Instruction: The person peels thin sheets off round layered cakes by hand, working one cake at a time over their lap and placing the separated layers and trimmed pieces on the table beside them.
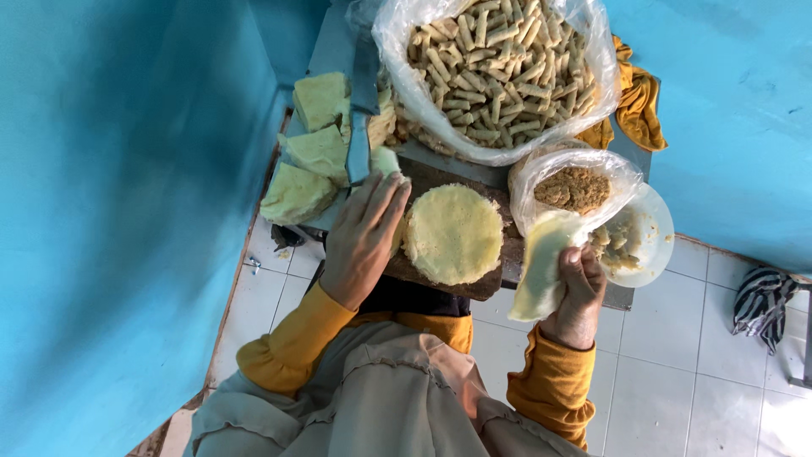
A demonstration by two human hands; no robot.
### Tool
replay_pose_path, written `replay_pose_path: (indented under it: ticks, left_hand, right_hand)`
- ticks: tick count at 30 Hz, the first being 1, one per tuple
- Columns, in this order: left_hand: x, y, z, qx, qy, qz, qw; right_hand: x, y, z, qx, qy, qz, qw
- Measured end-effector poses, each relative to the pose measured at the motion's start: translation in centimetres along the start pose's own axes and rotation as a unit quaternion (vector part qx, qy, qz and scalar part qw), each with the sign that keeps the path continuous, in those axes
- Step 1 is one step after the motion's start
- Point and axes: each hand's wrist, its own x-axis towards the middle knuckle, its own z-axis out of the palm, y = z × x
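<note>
— So, where is the thin wrapper sheet right now?

— In the right hand. The fingers are curled shut on the lower edge of one pale yellow wrapper sheet, which stands up limp and slightly folded, just in front of the bench edge. The left hand lies flat and open, fingers spread, palm down on the dark wooden board; it grips nothing. Its fingertips touch the side of the round stack of wrappers, which sits on the board between the two hands.

— How many of each thing do you count?

— One round stack, one loose sheet. Three pale yellow-green blocks lie to the left on the bench, soft-looking and cut in rough wedges; there may be more under the knife, I cannot tell. One knife with a broad grey blade rests across them. Two clear plastic bags: the big bag is heaped with short tan rolled sticks, far too many to count, and the small bag holds brown crumbly filling. One white plate beside it carries a lumpy, pale mash.

— And the surfaces?

— The stack is matte and finely pitted on top, a neat disc. The bags are thin and crinkled. An orange cloth is bunched behind the big bag, and a striped cloth lies on the white tiled floor.
</note>
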Motion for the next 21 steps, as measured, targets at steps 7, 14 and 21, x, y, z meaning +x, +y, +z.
replay_pose_path:
  ticks: [7,14,21]
  left_hand:
    - [0.4,-0.8,3.1,0.152,-0.15,0.061,0.975]
    - [0.0,2.6,-0.9,-0.207,-0.029,0.0,0.978]
    - [0.7,6.5,-2.5,-0.35,0.011,-0.074,0.934]
  right_hand:
    - [0.9,2.3,-0.2,0.03,-0.121,-0.063,0.99]
    - [0.6,3.7,2.6,0.103,-0.19,0.02,0.976]
    - [-1.3,5.7,7.1,0.031,-0.174,0.027,0.984]
